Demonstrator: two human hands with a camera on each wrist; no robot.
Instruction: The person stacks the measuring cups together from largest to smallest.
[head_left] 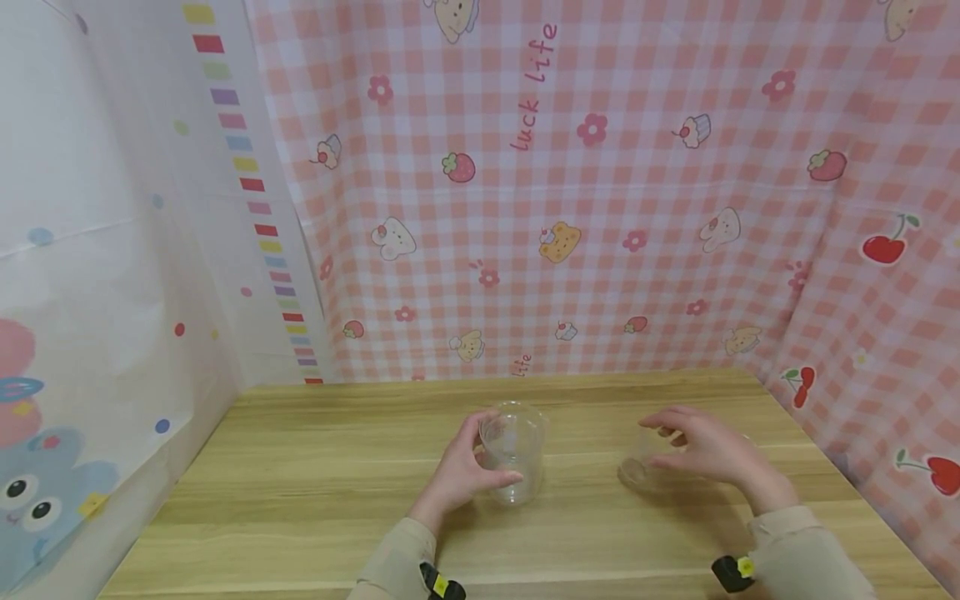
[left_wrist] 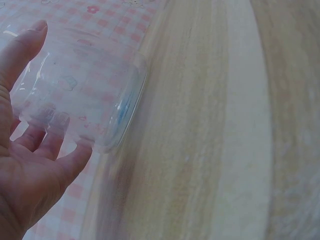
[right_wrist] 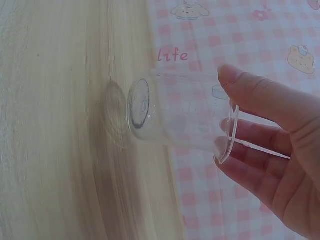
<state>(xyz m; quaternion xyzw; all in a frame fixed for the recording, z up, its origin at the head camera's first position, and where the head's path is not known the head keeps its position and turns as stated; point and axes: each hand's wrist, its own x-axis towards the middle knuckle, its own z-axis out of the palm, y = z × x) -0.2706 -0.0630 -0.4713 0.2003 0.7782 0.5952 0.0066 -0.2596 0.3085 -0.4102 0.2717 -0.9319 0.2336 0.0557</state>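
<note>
A clear plastic cup (head_left: 517, 454) stands upright near the middle of the table. My left hand (head_left: 467, 471) grips its side, the thumb across the near face and the fingers on the other side, as the left wrist view also shows. To the right, my right hand (head_left: 708, 450) pinches a second clear cup (right_wrist: 185, 112) by its rim, thumb opposite the fingers. This cup's round base points at the wooden table, over a ring-shaped shadow; whether it touches the wood I cannot tell. In the head view, the hand hides much of this second cup.
The wooden table (head_left: 300, 475) has a pink checked cloth (head_left: 510, 200) hanging at its back and right. A white printed sheet (head_left: 97, 208) hangs at the left. Bare wood separates the two cups.
</note>
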